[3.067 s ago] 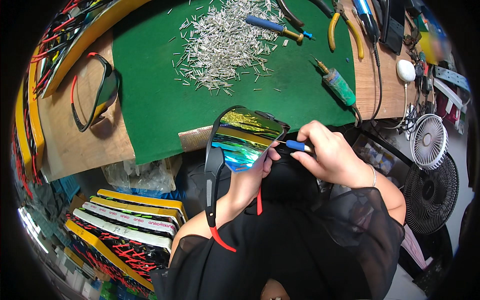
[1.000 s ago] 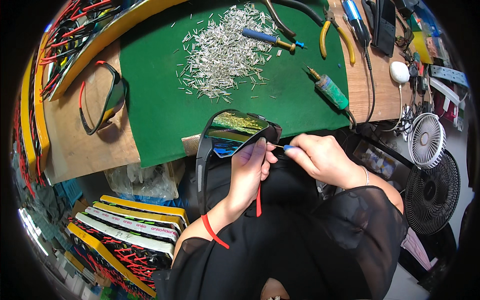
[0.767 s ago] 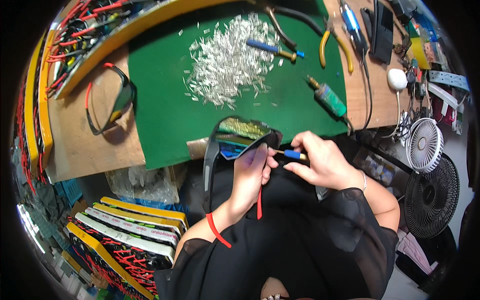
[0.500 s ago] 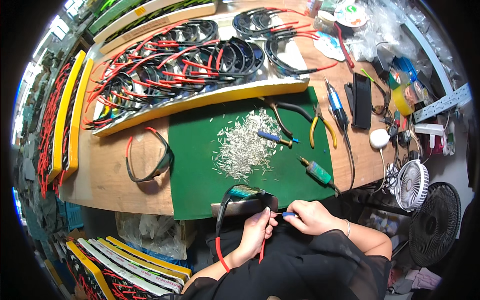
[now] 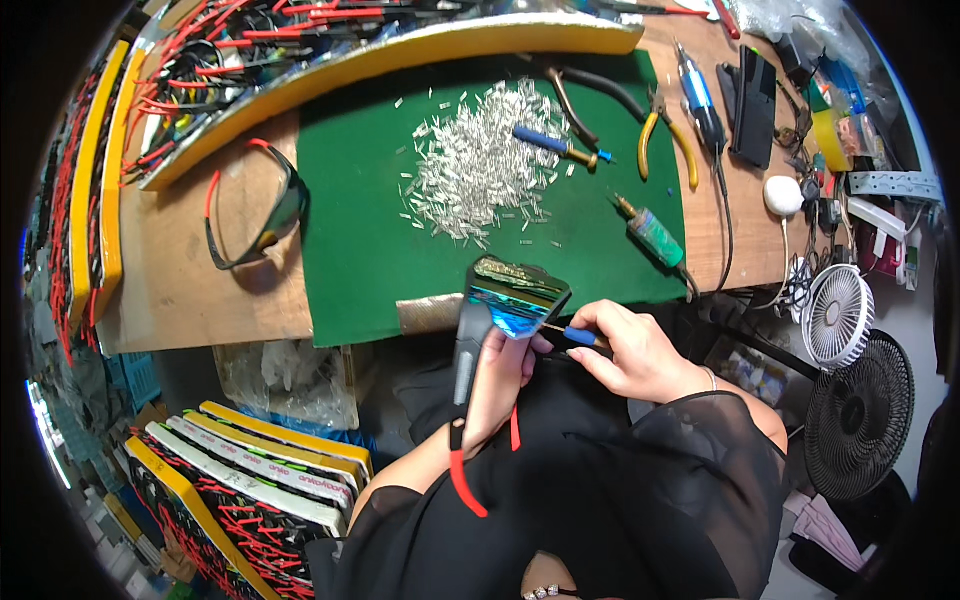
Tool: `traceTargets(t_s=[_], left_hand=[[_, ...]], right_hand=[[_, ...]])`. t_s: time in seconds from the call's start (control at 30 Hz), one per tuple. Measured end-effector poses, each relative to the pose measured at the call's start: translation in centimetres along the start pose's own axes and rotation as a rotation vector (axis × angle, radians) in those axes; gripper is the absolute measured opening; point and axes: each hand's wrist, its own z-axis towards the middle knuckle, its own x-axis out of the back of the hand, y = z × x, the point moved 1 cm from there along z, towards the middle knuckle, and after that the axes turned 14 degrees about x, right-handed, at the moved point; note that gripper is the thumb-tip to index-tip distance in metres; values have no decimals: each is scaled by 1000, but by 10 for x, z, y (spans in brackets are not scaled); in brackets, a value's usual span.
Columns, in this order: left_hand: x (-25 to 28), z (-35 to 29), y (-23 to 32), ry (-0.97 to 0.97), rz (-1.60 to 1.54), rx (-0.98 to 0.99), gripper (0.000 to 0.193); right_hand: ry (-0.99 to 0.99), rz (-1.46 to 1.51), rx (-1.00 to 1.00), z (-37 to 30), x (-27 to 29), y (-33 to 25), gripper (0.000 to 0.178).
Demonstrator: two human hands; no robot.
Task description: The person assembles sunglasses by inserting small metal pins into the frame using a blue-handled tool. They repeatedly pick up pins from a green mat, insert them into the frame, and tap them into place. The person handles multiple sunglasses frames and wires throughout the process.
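In my left hand (image 5: pixel 495 378) is a pair of sunglasses (image 5: pixel 515 285) with mirrored lenses and black temples with red tips. My fingers are closed around the frame, partly hidden behind the lens. My right hand (image 5: pixel 637 350) grips a small blue-handled screwdriver (image 5: pixel 584 337). Its thin shaft points at the right-hand end of the sunglasses; whether the tip touches is hard to tell. Both hands are at the near edge of a green mat (image 5: pixel 350 250). Just beyond them a pile of small silver pieces (image 5: pixel 470 180) lies on the mat.
Another pair of sunglasses (image 5: pixel 285 210) lies on the wood at left. A second blue-handled driver (image 5: pixel 540 139), yellow-handled pliers (image 5: pixel 650 130) and a green-handled corded tool (image 5: pixel 655 238) rest at right. A yellow-edged tray (image 5: pixel 400 60) of glasses spans the back. Two fans (image 5: pixel 838 315) stand at right.
The sunglasses have turned so that their mirrored lenses face up. My right hand still holds the screwdriver beside them. The view has tilted down, so the table sits higher in the picture.
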Motion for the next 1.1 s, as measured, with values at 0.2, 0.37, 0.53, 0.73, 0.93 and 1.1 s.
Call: traceTargets(t_s=[0.2, 0.37, 0.53, 0.73, 0.93, 1.1], left_hand=[[-1, 0, 3, -41, 41, 3, 23], [5, 3, 8, -74, 105, -83, 22], [1, -1, 12, -83, 57, -58, 23], [8, 6, -4, -142, -191, -174, 15], [6, 2, 2, -166, -162, -282, 17], [6, 10, -5, -153, 73, -325, 16]], right_hand=[[44, 51, 13, -8, -8, 13, 17], [57, 65, -96, 0, -3, 3, 25], [11, 131, -273, 0, 3, 11, 23], [254, 623, -271, 18, -28, 9, 12], [320, 627, -202, 21, -34, 7, 14], [278, 679, -275, 16, -26, 12, 15]])
